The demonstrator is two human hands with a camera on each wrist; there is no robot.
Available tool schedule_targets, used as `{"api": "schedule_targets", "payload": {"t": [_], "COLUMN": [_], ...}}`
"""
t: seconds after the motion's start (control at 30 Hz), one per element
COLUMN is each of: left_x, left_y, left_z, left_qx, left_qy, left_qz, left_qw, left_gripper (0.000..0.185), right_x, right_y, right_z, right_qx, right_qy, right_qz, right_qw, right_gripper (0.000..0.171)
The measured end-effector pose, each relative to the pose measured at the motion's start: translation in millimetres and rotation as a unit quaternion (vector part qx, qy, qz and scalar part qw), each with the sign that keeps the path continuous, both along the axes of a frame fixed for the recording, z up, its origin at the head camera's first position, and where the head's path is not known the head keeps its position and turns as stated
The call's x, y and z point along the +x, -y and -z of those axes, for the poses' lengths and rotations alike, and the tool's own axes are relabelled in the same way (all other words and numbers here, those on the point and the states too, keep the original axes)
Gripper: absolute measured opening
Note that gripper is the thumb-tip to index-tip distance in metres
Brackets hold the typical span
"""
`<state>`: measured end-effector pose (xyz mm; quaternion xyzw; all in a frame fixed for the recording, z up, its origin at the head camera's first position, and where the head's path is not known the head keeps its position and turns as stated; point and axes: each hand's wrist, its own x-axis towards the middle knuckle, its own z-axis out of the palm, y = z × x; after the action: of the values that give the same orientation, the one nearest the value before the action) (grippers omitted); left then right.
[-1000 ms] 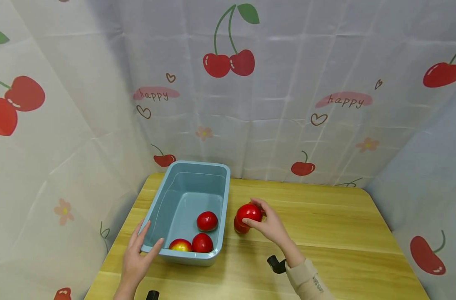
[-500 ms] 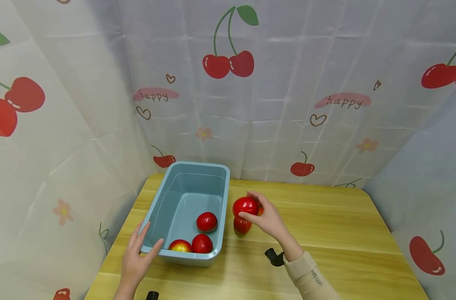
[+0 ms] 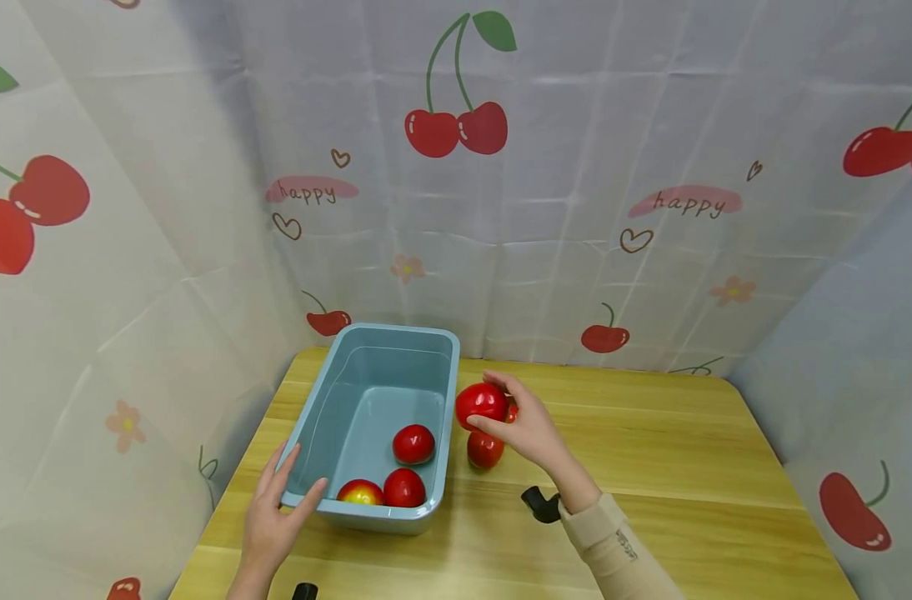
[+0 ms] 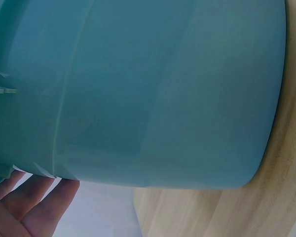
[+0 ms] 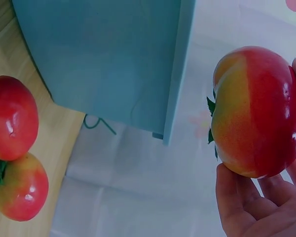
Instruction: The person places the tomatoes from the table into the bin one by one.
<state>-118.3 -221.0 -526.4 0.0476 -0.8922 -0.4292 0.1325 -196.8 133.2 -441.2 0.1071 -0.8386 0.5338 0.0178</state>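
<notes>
My right hand (image 3: 523, 425) holds a glossy red tomato (image 3: 480, 404) up beside the bin's right rim, thumb on the near side and fingers behind. In the right wrist view, this tomato (image 5: 256, 113) shows a yellow-green patch and green leaves. Below it on the table lie two more, a nearer tomato (image 3: 486, 450) and one partly hidden behind my hand (image 3: 512, 412). The light-blue plastic bin (image 3: 373, 510) stands to the left. My left hand (image 3: 272, 512) rests on its near left corner, fingers spread, fingertips at the rim.
Inside the bin are two red fruits (image 3: 414, 444) (image 3: 405, 487) and a red-and-yellow fruit (image 3: 361, 492) by the near wall. The wooden table (image 3: 651, 467) reaches back to a cherry-print curtain (image 3: 546, 250), which also encloses both sides.
My right hand has carried the tomato left and away from me, toward the bin's right rim, uncovering the tomatoes on the table. The left hand and the bin have stayed put.
</notes>
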Motion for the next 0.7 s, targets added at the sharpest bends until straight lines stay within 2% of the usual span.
{"api": "schedule_targets", "payload": {"t": [0.4,0.7], "left_x": [-0.8,-0.3], "left_y": [0,0], "left_z": [0.7,1.3], "left_qx": [-0.003,0.004], "left_qy": [0.003,0.0], "left_qz": [0.0,0.0], "left_qw": [1.0,1.0], "left_gripper": [0.069,0.068], "right_x": [-5.2,-6.7], "right_y": [9,23], "right_z": [-2.8,-5.8], "right_qx": [-0.015,-0.022], "right_qy": [-0.036,-0.034], "right_qz": [-0.029,-0.047], "right_qw": [0.999,0.998], "right_gripper": [0.066,0.069]}}
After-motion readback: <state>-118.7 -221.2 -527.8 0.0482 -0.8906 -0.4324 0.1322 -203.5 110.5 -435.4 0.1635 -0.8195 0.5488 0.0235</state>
